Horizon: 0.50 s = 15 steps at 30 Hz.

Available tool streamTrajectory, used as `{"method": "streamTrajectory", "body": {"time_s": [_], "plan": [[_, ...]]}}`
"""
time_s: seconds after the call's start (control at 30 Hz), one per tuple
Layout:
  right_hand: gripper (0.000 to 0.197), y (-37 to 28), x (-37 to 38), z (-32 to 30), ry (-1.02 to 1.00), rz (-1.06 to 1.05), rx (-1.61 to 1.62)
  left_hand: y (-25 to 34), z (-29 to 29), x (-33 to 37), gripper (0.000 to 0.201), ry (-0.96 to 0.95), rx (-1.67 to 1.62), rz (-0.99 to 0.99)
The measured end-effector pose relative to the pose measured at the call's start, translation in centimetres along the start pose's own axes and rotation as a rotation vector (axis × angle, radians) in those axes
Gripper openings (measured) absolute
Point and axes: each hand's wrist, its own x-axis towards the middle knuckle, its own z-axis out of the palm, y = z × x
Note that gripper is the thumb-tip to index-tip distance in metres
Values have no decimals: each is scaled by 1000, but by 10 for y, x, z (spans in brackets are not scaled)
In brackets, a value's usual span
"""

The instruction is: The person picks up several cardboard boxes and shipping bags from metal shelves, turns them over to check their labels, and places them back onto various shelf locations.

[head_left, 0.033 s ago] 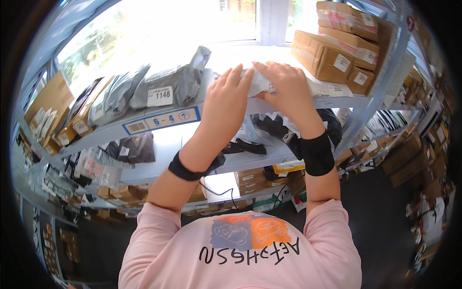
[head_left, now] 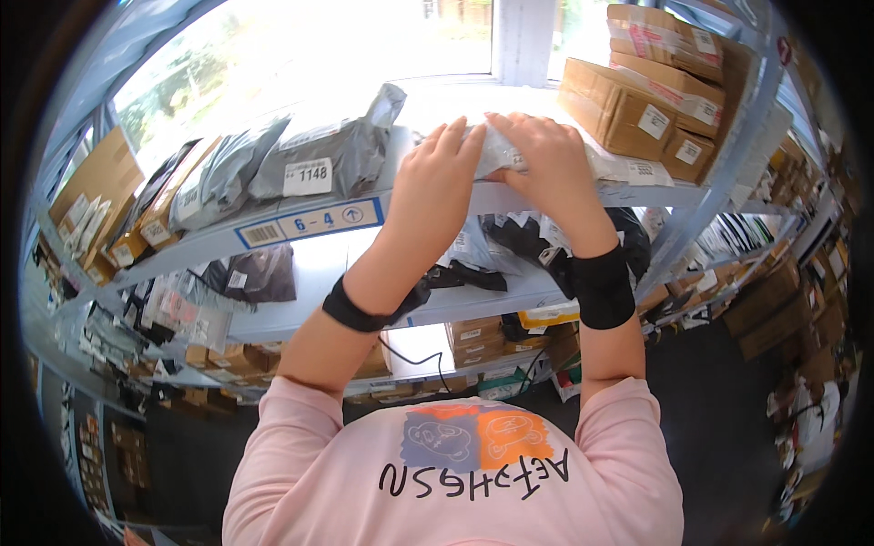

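On the upper shelf (head_left: 519,197), a pale, whitish plastic parcel (head_left: 499,153) lies between my hands, mostly covered by them. My left hand (head_left: 437,177) is over its left end, fingers reaching across the top and away from me. From the right, my right hand (head_left: 549,166) grips it, with bent fingers above and the thumb along the near side. The fingertips' undersides are hidden. A grey plastic mailer (head_left: 341,155) with a white label lies just left of my left hand.
Brown cartons (head_left: 605,105) are stacked at the right end of the shelf, beside a metal upright (head_left: 728,173). More grey bags and an open cardboard box (head_left: 96,182) stand at the left. Below, a second shelf (head_left: 341,291) holds black and clear bags. A window is behind.
The view has shifted slightly, so the shelf and cartons appear a little to the right. My hands keep their place on the parcel.
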Motion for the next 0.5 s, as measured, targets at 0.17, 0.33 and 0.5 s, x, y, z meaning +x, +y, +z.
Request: {"method": "streamTrajectory", "body": {"time_s": [0.17, 0.33, 0.5], "plan": [[68, 19, 9, 26, -38, -5, -19, -17, 35, 11, 45, -23, 49, 27], [74, 8, 8, 23, -205, 74, -50, -7, 21, 6, 48, -212, 115, -27], [71, 7, -5, 19, -187, 50, -98, -3, -29, -25, 37, -123, -160, 67]]}}
